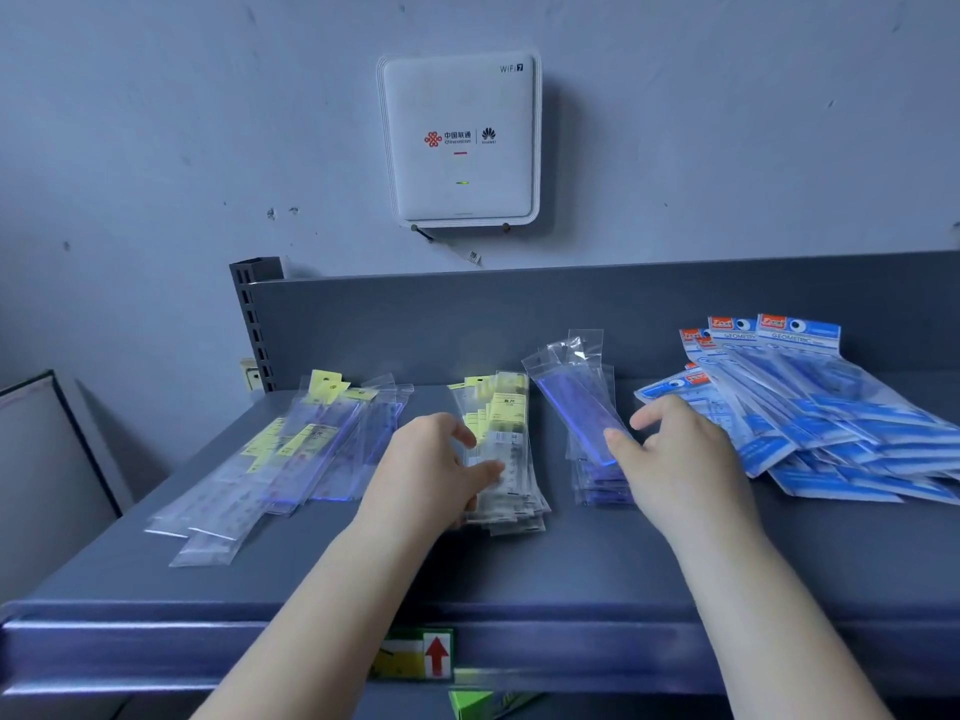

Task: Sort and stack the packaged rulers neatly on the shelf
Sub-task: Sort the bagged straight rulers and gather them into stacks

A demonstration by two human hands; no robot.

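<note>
- Left hand (431,465): grip clamped on the near half of the middle stack of yellow-labelled rulers (506,449), thumb on top, the other fingers hidden at the stack's left edge.
- Right hand (675,454): thumb and fingertips pinch the near end of one blue ruler (576,413) in a clear sleeve, its far end tilted up off the small blue pile (597,478) beneath it.
- Step in hand, by judgement: squaring the middle stack while laying the blue ruler on its like. Done well, the left hand steadies the edges and the right lowers the sleeve flat, ends flush.
- Axis: both stacks run long near-to-far on the shelf (519,579), hang-tabs toward the back panel; the held ruler leans slightly leftward at its far end.
- Loose fan of rulers (280,459), left: long axes splayed diagonally, unsorted.
- Blue geometry-set packs (810,407), right: fanned, tabs to the rear.
</note>
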